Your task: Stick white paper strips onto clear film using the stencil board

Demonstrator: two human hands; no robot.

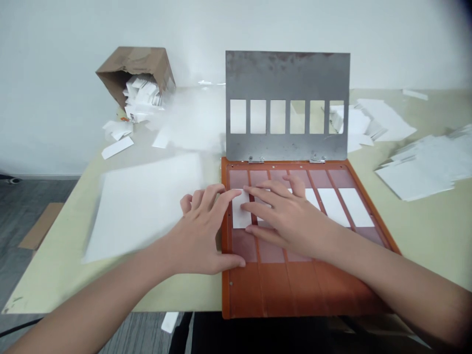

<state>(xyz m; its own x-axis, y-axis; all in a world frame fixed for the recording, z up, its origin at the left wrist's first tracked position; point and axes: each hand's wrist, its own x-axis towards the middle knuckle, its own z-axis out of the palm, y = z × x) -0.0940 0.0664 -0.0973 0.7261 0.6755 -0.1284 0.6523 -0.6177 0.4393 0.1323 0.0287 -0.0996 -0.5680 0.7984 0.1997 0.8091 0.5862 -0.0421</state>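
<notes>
An orange slotted tray [295, 290] lies flat on the table in front of me, with its grey metal lid [287, 73] standing open behind it; the lid has several rectangular windows. White paper strips [344, 206] lie in several of the tray's channels. My left hand [201, 231] rests at the tray's left edge, fingers stretched out and touching the leftmost white strip [240, 216]. My right hand [289, 216] lies flat over the left channels, fingers extended onto the same strip. Neither hand grips anything.
A large white sheet [143, 204] lies left of the tray. A tipped cardboard box [134, 71] spills white slips at the back left. Stacks of white sheets [424, 164] and loose paper [372, 120] lie at the right. A white slip [169, 322] lies on the floor.
</notes>
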